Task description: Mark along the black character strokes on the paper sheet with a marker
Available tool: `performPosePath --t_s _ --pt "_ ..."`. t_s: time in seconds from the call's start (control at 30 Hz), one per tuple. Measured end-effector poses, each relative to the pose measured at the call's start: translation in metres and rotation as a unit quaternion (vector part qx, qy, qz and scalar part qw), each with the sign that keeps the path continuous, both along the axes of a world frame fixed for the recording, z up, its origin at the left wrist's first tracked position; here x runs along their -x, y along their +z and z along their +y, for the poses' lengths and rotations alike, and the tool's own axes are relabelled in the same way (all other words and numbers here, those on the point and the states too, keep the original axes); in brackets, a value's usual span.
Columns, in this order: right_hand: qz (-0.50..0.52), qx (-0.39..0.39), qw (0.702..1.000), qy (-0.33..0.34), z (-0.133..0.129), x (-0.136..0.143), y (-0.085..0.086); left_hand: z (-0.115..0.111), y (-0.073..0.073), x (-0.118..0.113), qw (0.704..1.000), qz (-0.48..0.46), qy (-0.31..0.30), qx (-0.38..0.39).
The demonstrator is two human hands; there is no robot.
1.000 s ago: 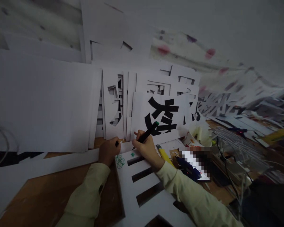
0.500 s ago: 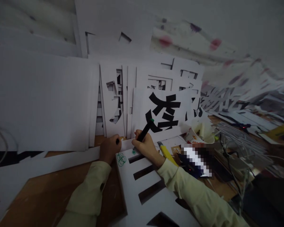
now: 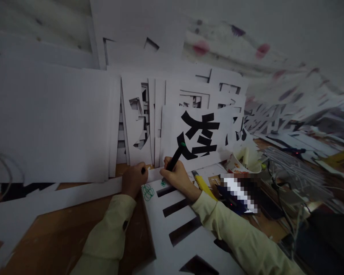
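My right hand (image 3: 179, 177) is closed around a black marker (image 3: 174, 157) with a green end, held upright at a slant. Its tip is down at a small green flower-like drawing (image 3: 163, 183) on a white board (image 3: 160, 225) with several cut-out slots. A larger green looped scribble (image 3: 148, 192) lies to the left, near the board's corner. Beside that corner, my left hand (image 3: 133, 177) is curled shut, with the dark round end of a small black cap (image 3: 143, 170) showing between the fingers. The rest of that piece is hidden.
Behind my hands leans a white sheet (image 3: 169, 130) bearing a bold black character, among cut-out white boards (image 3: 132, 126). To the right lie a yellow cutter (image 3: 205, 187), a paper cup (image 3: 235, 164), cables and clear plastic cases (image 3: 292, 164). A large blank board (image 3: 51, 126) stands left.
The view has shifted very slightly. Both hands keep nearly the same place and grip, with the marker still at the small green drawing.
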State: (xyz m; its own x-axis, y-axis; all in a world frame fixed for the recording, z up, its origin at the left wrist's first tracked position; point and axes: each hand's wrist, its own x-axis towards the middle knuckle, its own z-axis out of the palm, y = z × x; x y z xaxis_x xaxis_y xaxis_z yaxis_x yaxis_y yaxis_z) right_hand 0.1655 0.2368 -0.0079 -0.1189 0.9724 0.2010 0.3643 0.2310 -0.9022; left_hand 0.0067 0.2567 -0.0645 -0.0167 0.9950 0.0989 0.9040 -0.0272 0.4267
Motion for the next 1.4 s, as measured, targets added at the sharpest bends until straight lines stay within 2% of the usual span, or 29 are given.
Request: performPosePath --t_s 0.4,1.4 --pt "0.009 -0.006 1.000 -0.014 0.0007 -0.0010 -0.0006 -0.0003 0.0002 0.0001 1.000 0.002 -0.001 -0.005" --pt "-0.008 0.018 1.000 0.017 -0.0020 -0.0035 0.0022 0.0003 0.0013 0.0002 1.000 0.004 -0.008 0.001"
